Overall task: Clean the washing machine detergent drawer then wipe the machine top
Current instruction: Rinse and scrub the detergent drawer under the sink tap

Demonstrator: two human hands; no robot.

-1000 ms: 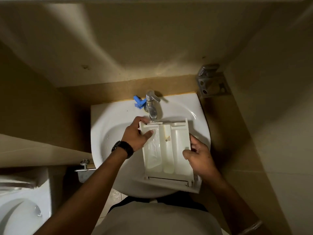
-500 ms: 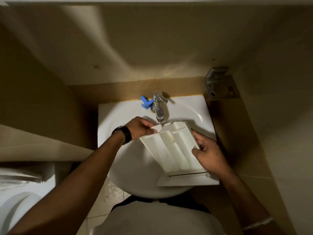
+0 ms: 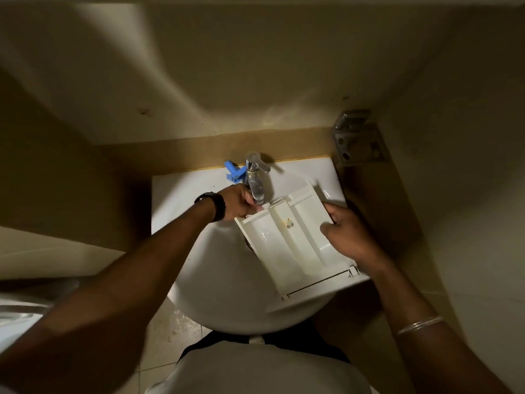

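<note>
The white detergent drawer is held tilted over the white sink, its open compartments facing up and its front panel toward the person. Its far corner sits just under the spout of the chrome tap. The right hand is clamped on the drawer's right side wall, thumb inside the nearest compartment and fingers curled around the outside. The left hand is closed on the drawer's far left corner, just beside the tap spout, with a black watch on its wrist. Beyond the left hand, a blue plastic piece lies on the sink's back ledge, beside the tap base. A thin bangle circles the right forearm
</note>
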